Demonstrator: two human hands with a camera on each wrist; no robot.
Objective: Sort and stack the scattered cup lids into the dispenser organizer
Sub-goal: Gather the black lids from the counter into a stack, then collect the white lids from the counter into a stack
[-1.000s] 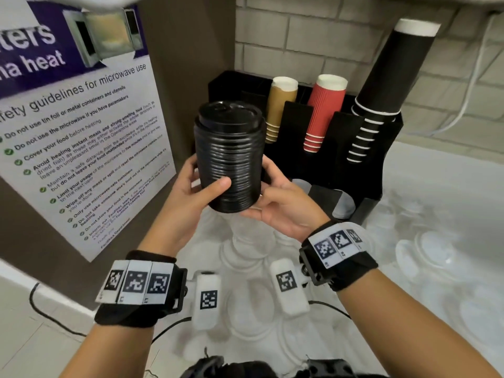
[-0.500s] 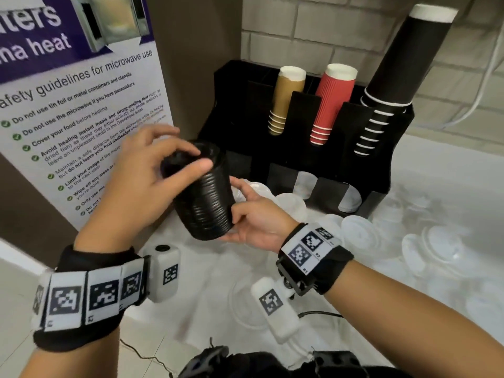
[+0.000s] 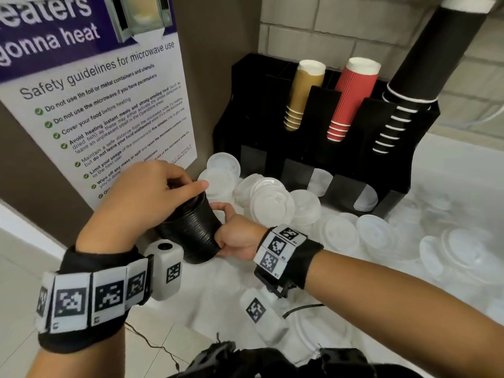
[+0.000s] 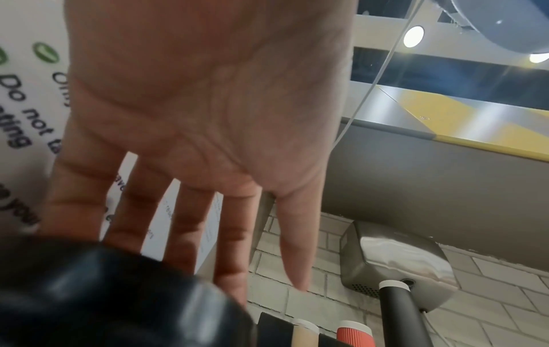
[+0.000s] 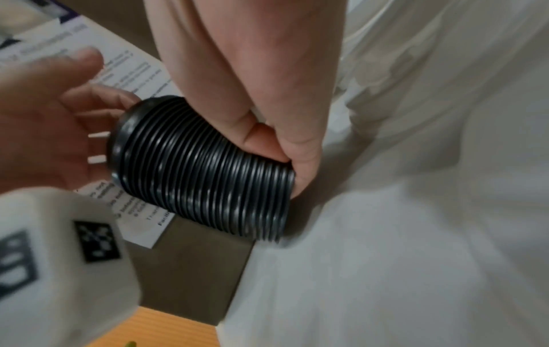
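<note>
Lid stack, black, nested, tilted: right hand is gripping its lower end, left hand is capping the upper end with spread fingers. Likely light, ribbed, liable to slide apart; holding both ends is steadying it. Organizer is standing beyond.

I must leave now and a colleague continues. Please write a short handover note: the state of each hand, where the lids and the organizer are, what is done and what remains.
Left hand: fingertips rest over the top end of the black lid stack.
Right hand: grips the stack's lower end; the stack is tilted, held above the counter's left edge.
Organizer: at the back wall, holding tan, red and black cup stacks; a few white lids show in its lower slots.
Done: black lids gathered into one stack.
Left: place that stack in the organizer; many white lids are scattered on the counter, to sort and stack.
</note>
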